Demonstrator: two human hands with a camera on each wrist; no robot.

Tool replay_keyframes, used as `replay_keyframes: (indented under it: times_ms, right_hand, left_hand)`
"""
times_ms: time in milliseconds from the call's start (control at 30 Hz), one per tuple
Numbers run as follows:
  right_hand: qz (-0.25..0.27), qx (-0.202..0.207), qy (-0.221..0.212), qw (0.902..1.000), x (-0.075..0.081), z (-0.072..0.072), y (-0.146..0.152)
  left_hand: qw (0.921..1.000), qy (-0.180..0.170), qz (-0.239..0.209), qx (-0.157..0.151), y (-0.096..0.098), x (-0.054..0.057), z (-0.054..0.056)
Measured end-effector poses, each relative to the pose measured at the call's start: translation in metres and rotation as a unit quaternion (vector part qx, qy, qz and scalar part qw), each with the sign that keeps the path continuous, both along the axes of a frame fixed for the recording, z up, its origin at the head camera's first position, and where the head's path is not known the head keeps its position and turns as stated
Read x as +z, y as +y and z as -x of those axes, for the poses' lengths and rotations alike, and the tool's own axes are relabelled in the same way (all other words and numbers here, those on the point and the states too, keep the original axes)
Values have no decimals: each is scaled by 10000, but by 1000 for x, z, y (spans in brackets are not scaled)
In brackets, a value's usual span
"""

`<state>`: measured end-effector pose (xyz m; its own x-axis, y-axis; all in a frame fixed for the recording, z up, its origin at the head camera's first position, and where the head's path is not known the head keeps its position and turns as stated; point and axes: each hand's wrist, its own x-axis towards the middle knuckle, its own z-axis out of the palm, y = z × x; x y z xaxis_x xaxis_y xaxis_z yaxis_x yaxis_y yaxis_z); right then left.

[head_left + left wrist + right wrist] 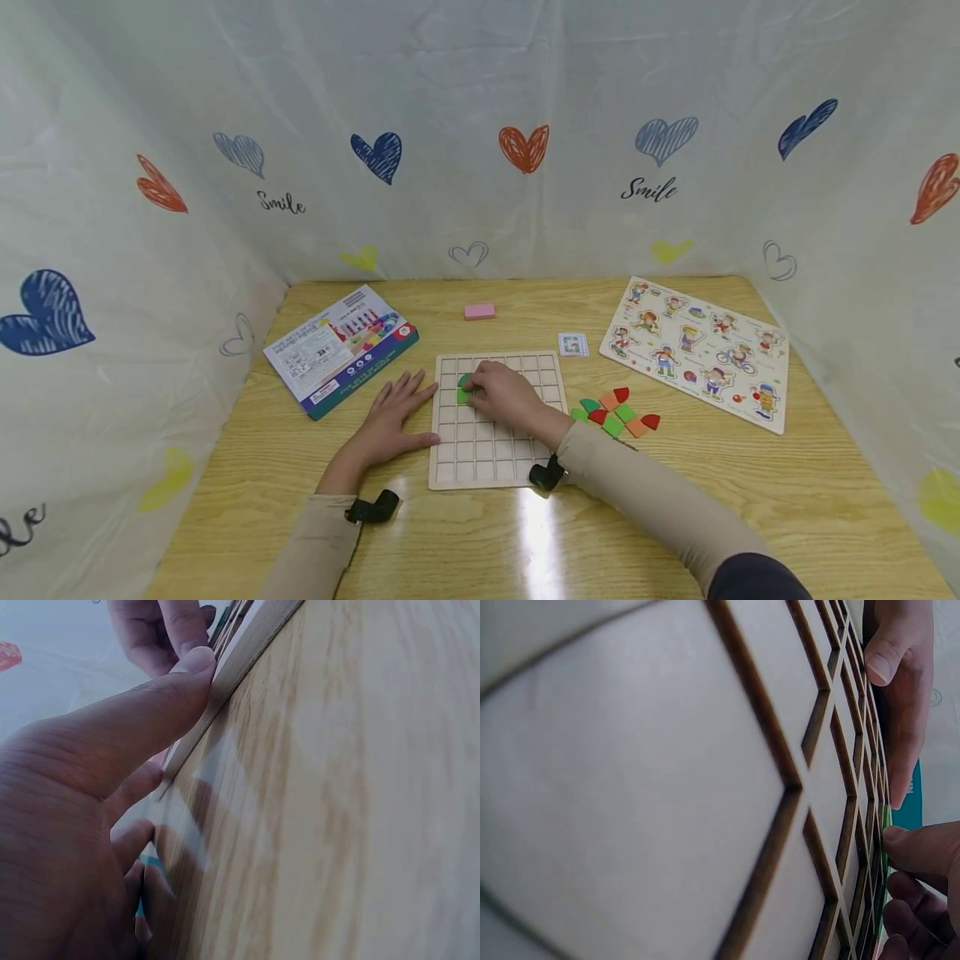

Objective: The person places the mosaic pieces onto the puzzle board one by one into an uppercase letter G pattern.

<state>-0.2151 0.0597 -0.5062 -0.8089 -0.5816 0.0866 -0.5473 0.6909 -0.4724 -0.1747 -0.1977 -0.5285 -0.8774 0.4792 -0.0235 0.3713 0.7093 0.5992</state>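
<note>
Dark green piece (464,380) sits upper left on the grid board (485,472), just left of your nearer right hand (506,397), whose thumb and forefinger pinch it while your spread left hand (390,421) holds nothing.

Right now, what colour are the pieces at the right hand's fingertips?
The pieces are green, one darker, one lighter; clearest in the head view.

It's softly bright in here, probably lit from overhead; white glare streaks the table (542,546), while both wrist views are dimmer, blurry close up.
</note>
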Motion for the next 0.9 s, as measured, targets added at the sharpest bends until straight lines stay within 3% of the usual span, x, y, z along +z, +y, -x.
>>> replay_keyframes:
  times_ms: [433, 667, 900]
  right_hand:
    - [264, -264, -70, 9993, 4, -7, 18]
    - [453, -551, -152, 9973, 3, -6, 44]
    - [497, -943, -310, 9938, 8, -9, 83]
  left_hand:
    - [10000, -12, 41, -10, 0, 0, -1]
    - [9999, 152, 58, -3, -1, -3, 0]
    - [9999, 103, 44, -16, -1, -4, 1]
